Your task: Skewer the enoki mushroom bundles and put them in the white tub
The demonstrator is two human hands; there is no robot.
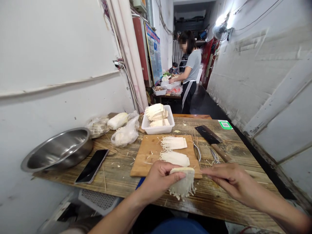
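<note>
On the left end of the wooden table (122, 182): a steel bowl (58, 151), with a dark-screened phone (92, 166) lying near it on the right.

Bagged vegetables: a clear bag of pale mushrooms (97, 127) sits beside the bowl's far right rim, then a white cabbage (118, 121), then a knotted plastic bag (124, 134) nearer.

White tub (158, 130): on the far side, holding stacked flat bunches of enoki (156, 112).

Left hand (156, 178): grasping an enoki bunch (183, 185), thumb across its near face.

Held bunch: just right of the left hand's knuckles, over the cutting board's near edge, cut base up, caps hanging down; it lies between the two hands.

Cutting board (143, 152): bears two flat enoki bunches, the far one (174, 143) and the near one (175, 158).

Co-worker (193, 65): standing far off at another table, arms reaching left.

Cleaver (208, 135): right of the board, handle toward the near right, thin sticks (198, 148) on its left.

Right hand (231, 180): thumb and forefinger drawn together, tips just right of the held bunch; I cannot tell whether they pinch a stick.
</note>
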